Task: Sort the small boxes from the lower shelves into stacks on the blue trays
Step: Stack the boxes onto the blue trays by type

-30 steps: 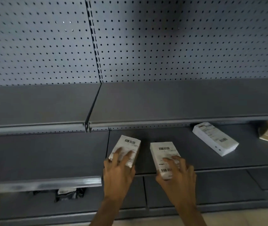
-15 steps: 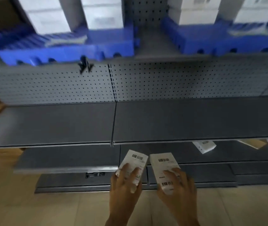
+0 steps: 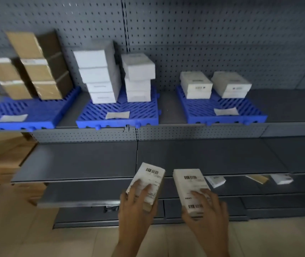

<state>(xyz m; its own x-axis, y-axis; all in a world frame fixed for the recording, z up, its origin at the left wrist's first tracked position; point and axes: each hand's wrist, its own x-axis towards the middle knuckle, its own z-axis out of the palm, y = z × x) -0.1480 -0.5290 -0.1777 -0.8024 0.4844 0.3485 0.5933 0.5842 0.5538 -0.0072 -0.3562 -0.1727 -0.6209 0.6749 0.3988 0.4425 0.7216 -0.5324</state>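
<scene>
left hand [image 3: 137, 206] grips one white barcoded cardboard box [image 3: 149, 179], right hand [image 3: 206, 215] its twin box [image 3: 189, 186]; both just lifted off the grey lower shelf [image 3: 240, 190]; blue slatted trays [image 3: 118, 110] next

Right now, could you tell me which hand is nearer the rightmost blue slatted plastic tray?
Right. The right hand is below the rightmost blue slatted plastic tray, slightly to its left; the left hand is farther left.
</scene>
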